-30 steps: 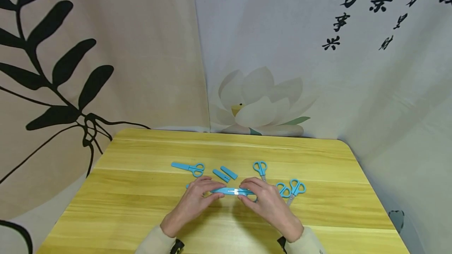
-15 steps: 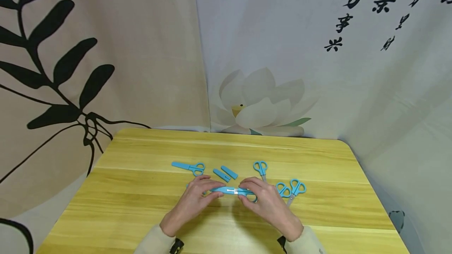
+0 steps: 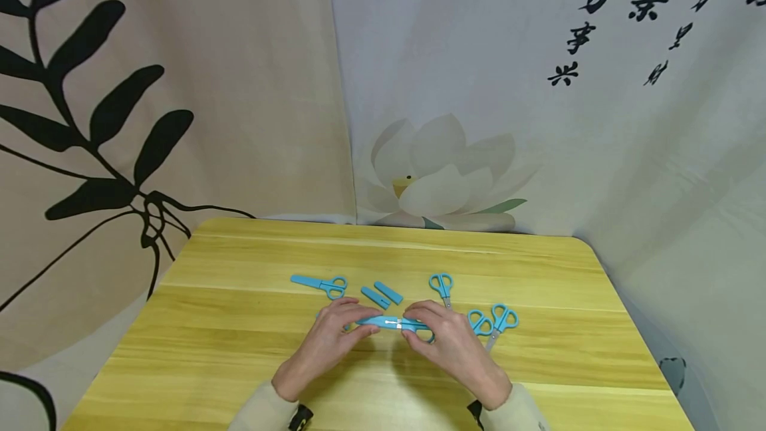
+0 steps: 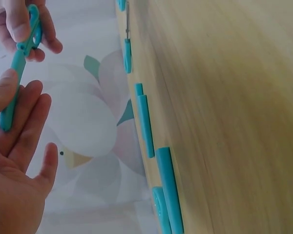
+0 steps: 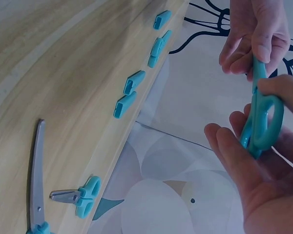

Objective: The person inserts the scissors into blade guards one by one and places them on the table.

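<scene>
Fingers [image 3: 359, 314] of left hand [image 3: 328, 336] and right hand [image 3: 450, 336] pinched the sheathed scissors [image 3: 390, 323]. Right of these, another pair [image 3: 481, 322] showed handles, blades hidden.

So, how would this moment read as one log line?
left hand: pinches blue cap | right hand: holds scissors by handles | blue cap: on scissors | table: more scissors, two loose caps

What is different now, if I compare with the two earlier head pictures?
The held scissors slid slightly toward the left hand, deeper into their cover: less bare metal shows. The right hand moved with them. Nothing was let go. The other scissors and two loose covers on the table stayed.
</scene>
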A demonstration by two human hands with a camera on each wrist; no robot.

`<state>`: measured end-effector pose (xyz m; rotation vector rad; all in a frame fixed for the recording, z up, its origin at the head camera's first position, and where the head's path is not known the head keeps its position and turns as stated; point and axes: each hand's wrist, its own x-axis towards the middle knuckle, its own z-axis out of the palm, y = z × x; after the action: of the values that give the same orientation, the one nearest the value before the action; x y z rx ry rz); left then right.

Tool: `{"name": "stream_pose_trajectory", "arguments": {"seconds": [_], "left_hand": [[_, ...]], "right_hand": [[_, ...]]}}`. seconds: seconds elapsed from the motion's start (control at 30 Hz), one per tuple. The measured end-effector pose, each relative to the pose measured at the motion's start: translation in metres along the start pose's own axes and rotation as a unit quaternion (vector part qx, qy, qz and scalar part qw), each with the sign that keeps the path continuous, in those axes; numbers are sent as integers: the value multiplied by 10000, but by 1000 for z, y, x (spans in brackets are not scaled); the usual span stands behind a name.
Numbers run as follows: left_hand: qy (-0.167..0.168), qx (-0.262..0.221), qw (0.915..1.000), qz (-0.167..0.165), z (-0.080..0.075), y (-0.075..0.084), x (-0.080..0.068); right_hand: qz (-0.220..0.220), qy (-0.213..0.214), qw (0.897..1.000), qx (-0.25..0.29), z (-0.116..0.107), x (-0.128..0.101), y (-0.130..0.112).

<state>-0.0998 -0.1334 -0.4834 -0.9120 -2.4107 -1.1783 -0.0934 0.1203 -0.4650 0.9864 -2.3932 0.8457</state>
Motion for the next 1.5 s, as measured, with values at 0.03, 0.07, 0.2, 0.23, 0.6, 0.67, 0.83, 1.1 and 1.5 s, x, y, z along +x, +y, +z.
{"name": "stream_pose_trajectory", "arguments": {"seconds": [0.03, 0.07, 0.2, 0.23, 0.6, 0.67, 0.83, 1.1, 1.5], "left_hand": [[14, 6, 10000, 24, 0, 0, 0], [30, 9, 10000, 46, 0, 0, 1], [59, 23, 10000, 76, 0, 1, 2], [58, 22, 10000, 78, 0, 1, 1], [-27, 89, 9999, 76, -5, -5, 0], [15, 120, 9999, 23, -6, -6, 0], [33, 110, 9999, 93, -9, -6, 3], [185, 342, 9973, 618, -8, -8, 5], [284, 294, 9969, 675, -6, -6, 6]], "right_hand": [[10, -3, 10000, 10, 0, 0, 0], [21, -8, 10000, 16, 0, 0, 0], [61, -33, 10000, 19, 0, 1, -1], [64, -40, 10000, 22, 0, 1, -1], [-126, -53, 9999, -82, -2, 0, 4], [-143, -22, 9998, -134, -2, 0, 5], [-115, -1, 9997, -193, -1, -1, 5], [84, -98, 9998, -145, -3, 1, 1], [52, -89, 9999, -132, -4, 4, -2]]}}
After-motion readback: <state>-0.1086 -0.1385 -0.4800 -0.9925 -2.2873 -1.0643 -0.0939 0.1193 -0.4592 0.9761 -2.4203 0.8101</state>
